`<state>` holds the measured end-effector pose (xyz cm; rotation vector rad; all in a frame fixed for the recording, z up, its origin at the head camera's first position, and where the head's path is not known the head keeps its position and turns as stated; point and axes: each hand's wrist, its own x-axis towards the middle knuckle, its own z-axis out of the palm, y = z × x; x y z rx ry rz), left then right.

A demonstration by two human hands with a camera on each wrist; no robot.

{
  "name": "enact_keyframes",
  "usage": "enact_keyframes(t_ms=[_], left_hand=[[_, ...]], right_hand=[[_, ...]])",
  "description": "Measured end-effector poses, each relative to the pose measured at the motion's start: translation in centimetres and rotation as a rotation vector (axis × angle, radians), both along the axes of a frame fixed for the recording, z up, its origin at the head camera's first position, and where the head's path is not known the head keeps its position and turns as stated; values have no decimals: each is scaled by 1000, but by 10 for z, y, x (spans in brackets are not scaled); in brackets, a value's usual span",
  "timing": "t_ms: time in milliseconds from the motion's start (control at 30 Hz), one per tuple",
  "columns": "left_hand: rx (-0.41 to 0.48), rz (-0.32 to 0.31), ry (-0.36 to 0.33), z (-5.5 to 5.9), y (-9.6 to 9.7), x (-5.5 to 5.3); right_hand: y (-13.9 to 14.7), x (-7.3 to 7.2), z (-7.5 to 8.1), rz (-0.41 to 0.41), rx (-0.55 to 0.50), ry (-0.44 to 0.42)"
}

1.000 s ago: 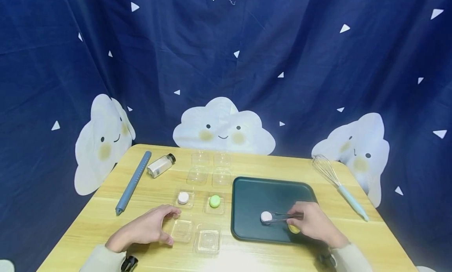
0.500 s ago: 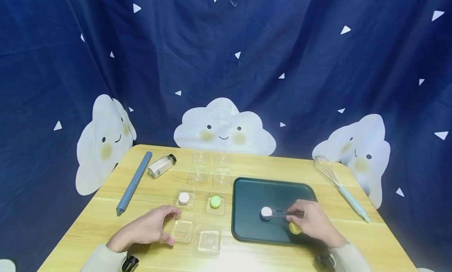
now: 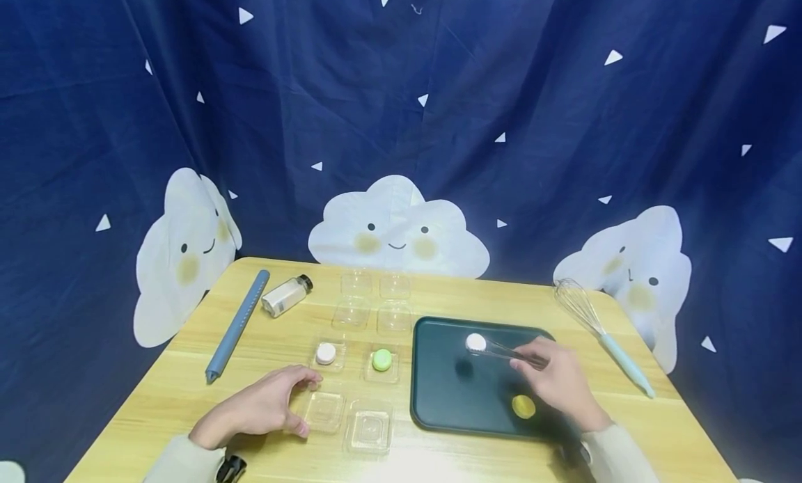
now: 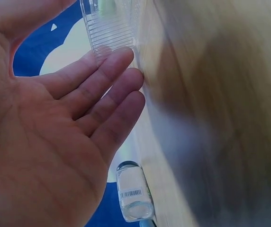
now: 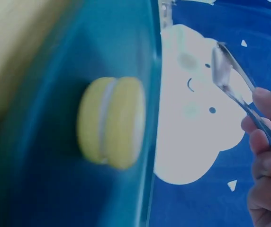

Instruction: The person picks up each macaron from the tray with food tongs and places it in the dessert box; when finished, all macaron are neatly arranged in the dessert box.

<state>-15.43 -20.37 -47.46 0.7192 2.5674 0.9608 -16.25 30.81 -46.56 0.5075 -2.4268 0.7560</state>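
Observation:
My right hand (image 3: 560, 378) grips a pair of metal tongs (image 5: 251, 109), whose tips pinch a white macaron (image 3: 476, 342) held above the dark green tray (image 3: 438, 392). A yellow macaron (image 5: 111, 122) lies on that tray, left of the hand. My left hand (image 3: 260, 406) rests at the table's left side, thumb and fingers spread beside a clear plastic box (image 3: 324, 410); in the left wrist view its fingers look straight and touch the clear box edge (image 4: 109, 35). Behind it, a pale macaron (image 3: 326, 353) and a green macaron (image 3: 381, 360) each sit in a clear box.
Another clear box (image 3: 368, 429) stands near the front, and several open ones (image 3: 351, 312) at the back. A blue-grey stick-like tool (image 3: 238, 326) and a black-capped jar (image 3: 287, 296) lie at the left. A whisk (image 3: 617, 358) lies right of the tray.
The tongs and white macaron have risen off the tray and moved away from me, with a shadow below. More of the yellow macaron shows. My left hand stays put.

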Motion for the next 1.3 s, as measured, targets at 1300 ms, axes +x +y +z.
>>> enact_keyframes(t_ms=[1300], left_hand=[[-6,3,-7,2,1,-1]], right_hand=[[-115,-36,63,317,-205,229]])
